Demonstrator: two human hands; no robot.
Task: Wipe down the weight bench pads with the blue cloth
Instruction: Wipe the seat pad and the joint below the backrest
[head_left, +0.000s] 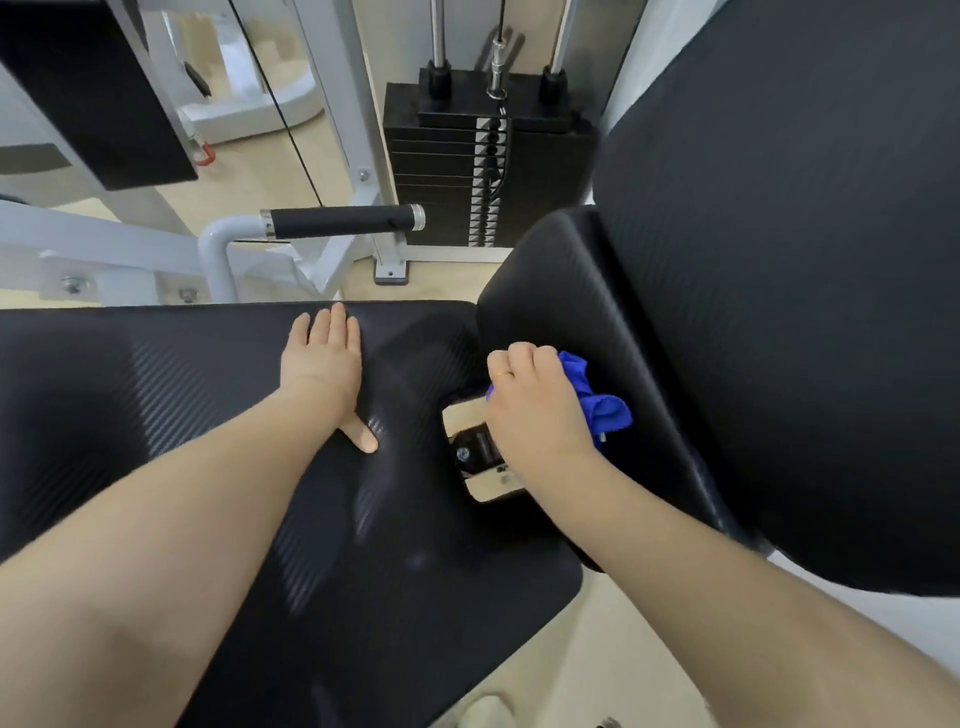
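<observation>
The bunched blue microfibre cloth (597, 400) is crumpled into a wad with no clear long axis; its loose folds spill out to the right of the fist and down toward the lower right. It lies pressed against the lower, curved end of the black textured backrest pad (779, 312), close to the gap where that pad meets the black textured seat pad (260, 519).

The right hand (535, 410) grips the cloth with all fingers curled tight into a fist, knuckles uppermost, a thin ring showing on one finger. The left hand (324, 364) lies flat on the seat pad, fingers straight and close together, pointing away from the person toward the pad's far edge, thumb spread toward the near side; it holds nothing.

The seat pad runs broadly left to right across the view, its far edge straight and its right corners rounded. The backrest rises steeply at the right. Between the two pads a metal hinge bracket (478, 457) is exposed just beside the right wrist.

Beyond the seat's far edge stands a black foam-gripped handle on a white steel tube (343, 221), with a black weight stack (467, 176) behind it. Light wooden flooring (249, 171) shows around the frame.

The cloth's colour is a strong, even blue; any soiling cannot be judged.
</observation>
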